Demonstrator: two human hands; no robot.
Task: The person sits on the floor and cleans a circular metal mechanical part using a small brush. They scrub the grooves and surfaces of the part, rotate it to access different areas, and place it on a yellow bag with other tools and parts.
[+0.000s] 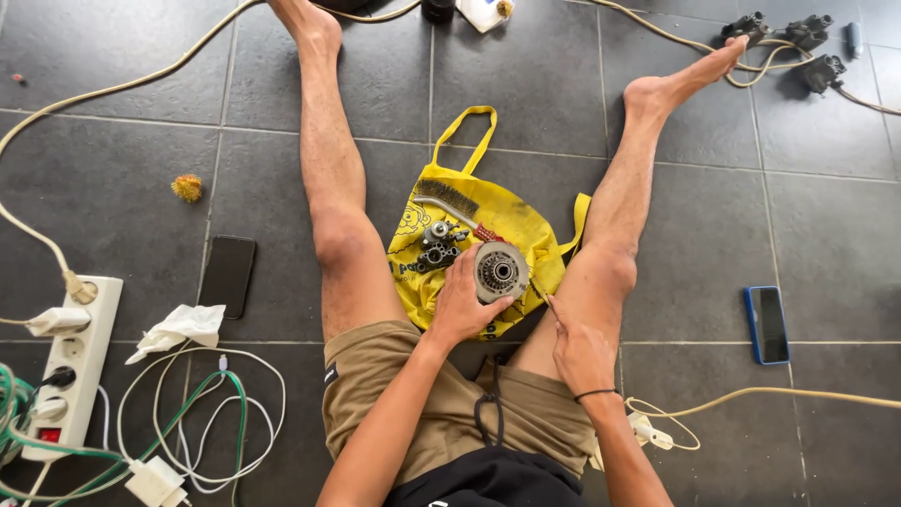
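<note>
I sit on the tiled floor with my legs spread and a yellow cloth bag (511, 221) between them. My left hand (462, 305) grips a round grey metal part (500, 271) with a toothed centre, holding it on the bag. My right hand (582, 347) rests against my right thigh and pinches a thin stick-like tool whose tip points toward the round part. On the bag lie a wire brush (450, 200) with a red handle and a small dark metal assembly (436, 246).
A black phone (227, 274) lies left of my left leg, a blue phone (768, 324) to the right. A white power strip (73, 361) with plugs, tangled cables (202, 422), crumpled tissue (180, 329) sit at left. Black connectors (798, 42) lie far right.
</note>
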